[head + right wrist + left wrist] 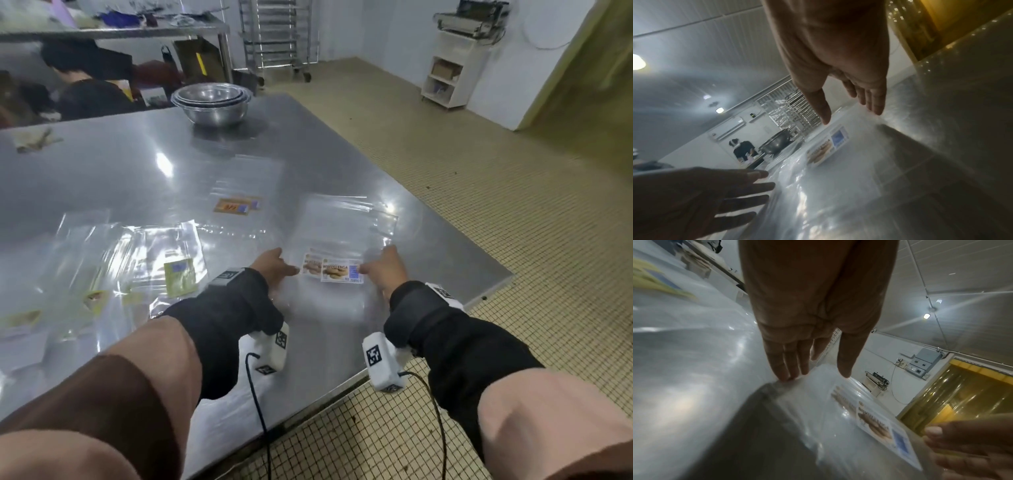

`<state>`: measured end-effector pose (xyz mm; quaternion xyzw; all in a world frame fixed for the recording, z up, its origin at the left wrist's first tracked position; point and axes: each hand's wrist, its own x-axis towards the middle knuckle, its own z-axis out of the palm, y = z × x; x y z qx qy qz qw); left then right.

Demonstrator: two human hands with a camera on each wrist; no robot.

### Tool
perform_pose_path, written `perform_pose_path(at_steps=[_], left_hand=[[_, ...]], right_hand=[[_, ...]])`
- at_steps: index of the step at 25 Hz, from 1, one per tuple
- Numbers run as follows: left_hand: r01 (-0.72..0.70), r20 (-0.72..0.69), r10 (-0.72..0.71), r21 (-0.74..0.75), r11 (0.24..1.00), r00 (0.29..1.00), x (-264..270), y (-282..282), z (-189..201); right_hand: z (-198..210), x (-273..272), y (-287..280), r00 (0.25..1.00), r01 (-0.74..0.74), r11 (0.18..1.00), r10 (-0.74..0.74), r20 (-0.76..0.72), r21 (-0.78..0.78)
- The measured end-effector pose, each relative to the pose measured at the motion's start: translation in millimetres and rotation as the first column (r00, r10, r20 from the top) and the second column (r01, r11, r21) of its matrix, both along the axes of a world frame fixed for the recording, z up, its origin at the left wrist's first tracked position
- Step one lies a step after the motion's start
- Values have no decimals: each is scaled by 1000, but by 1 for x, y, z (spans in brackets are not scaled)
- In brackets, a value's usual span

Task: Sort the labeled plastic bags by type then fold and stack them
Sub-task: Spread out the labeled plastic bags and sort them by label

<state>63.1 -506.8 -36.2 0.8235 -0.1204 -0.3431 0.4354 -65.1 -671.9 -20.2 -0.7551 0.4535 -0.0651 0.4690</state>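
A small stack of clear plastic bags (339, 233) with white bread-picture labels (334, 270) lies near the table's right front corner. My left hand (274, 267) lies with straight fingers against the stack's left edge (789, 378). On the other side, my right hand (383, 267) has straight fingers along the right edge (875, 110). Neither hand grips anything. The same label (877, 426) shows between both hands, also seen as a label (826, 149) in the right wrist view. A bag with an orange label (236, 205) lies further back. Bags with green-yellow labels (178, 277) spread at the left.
The steel table (137, 171) carries nested metal bowls (212, 102) at its far edge. Its right edge and front corner (507, 274) drop to tiled floor. A person (82, 85) sits behind the table at the far left. A rack and a white cabinet stand by the back wall.
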Motion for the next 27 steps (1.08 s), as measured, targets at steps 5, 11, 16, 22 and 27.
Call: perform_pose_path(at_steps=[5, 11, 16, 22, 27], left_hand=[[-43, 28, 48, -136, 990, 998, -26, 48, 7], [-183, 153, 223, -237, 954, 963, -56, 150, 1], [-341, 269, 398, -234, 910, 877, -61, 257, 3], [-562, 371, 590, -193, 804, 717, -58, 398, 10], [-701, 374, 639, 44, 712, 673, -49, 511, 13]], right_hand=[[5, 4, 37, 953, -284, 948, 263, -149, -143], [14, 19, 130, 755, -656, 730, 637, -157, -192], [27, 47, 219, 551, -829, 520, 822, -142, -205], [22, 86, 354, 395, -908, 370, 913, -106, -198], [17, 127, 459, 434, -885, 403, 896, -95, -233]])
